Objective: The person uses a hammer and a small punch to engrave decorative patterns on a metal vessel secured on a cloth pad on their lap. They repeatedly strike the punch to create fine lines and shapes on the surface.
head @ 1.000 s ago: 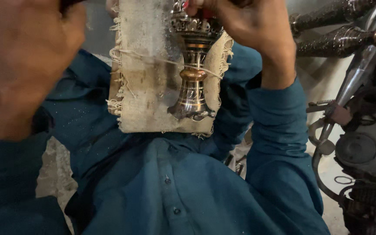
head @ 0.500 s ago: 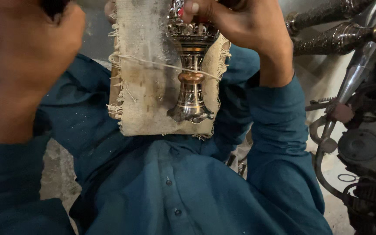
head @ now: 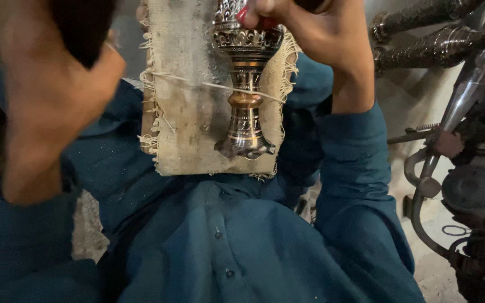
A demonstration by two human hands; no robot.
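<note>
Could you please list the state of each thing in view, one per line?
Engraved metal goblet: lying against the cloth pad, foot toward the camera, tied by a string at its stem.
Burlap-covered pad: frayed, dusty, propped against the person's chest.
String: taut across the pad.
Right hand: gripping the goblet's upper end.
Left hand: raised, blurred, closed on a dark object.

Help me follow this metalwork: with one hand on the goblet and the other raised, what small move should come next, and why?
Probably bring the raised left hand down toward the goblet's top: the right hand pins the engraved piece against the cloth-covered board, and the left grips a dark, blurred object.
</note>
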